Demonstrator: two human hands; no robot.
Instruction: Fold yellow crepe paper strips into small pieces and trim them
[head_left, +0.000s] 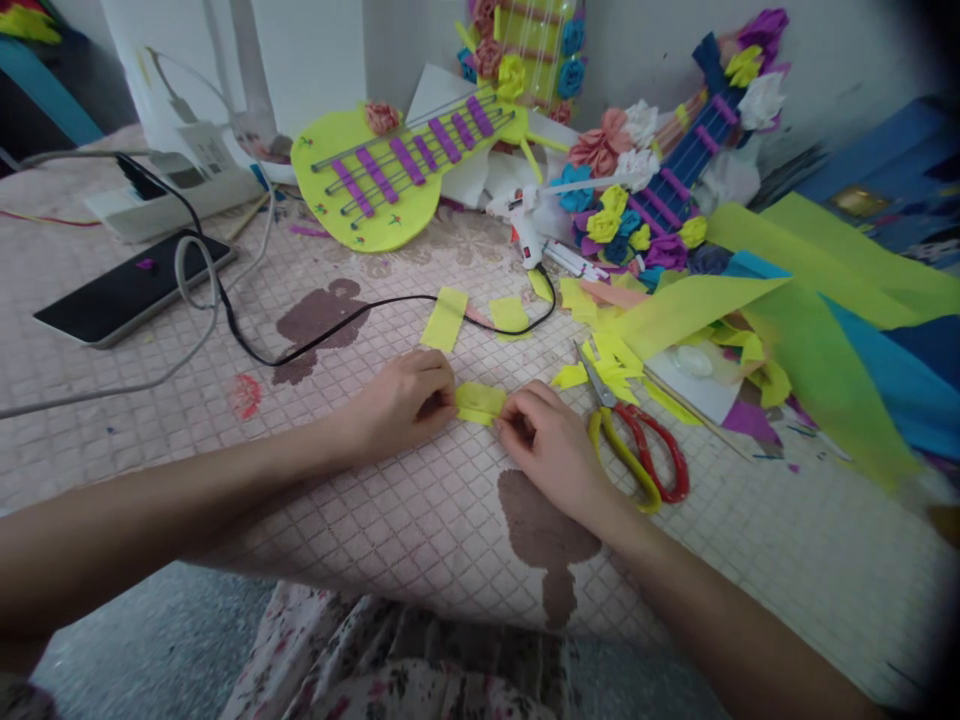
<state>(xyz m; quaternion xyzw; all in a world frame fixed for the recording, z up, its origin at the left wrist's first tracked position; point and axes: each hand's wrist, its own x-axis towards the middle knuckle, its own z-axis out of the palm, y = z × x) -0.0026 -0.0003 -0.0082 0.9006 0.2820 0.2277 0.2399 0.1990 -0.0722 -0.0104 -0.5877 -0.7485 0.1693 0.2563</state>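
Observation:
Between my two hands a small yellow crepe paper piece point(481, 400) is stretched just above the quilted cloth, with a fold along its lower side. My left hand point(416, 400) pinches its left end, and my right hand point(547, 435) pinches the right end. Just beyond lie a yellow paper rectangle point(445, 320) and a smaller yellow paper square point(510, 316). To the right of my right hand rest scissors point(637, 440) with one red and one yellow handle, their blades pointing away from me over cut yellow strips point(611, 362).
A glue gun point(525, 225) stands behind, its black cord point(337, 320) crossing the cloth. Paper guitars, one yellow point(367, 190) and one blue point(675, 180), lean at the back. A phone point(135, 285) and power strip point(172, 195) lie left. Crepe sheets point(810, 350) heap up right.

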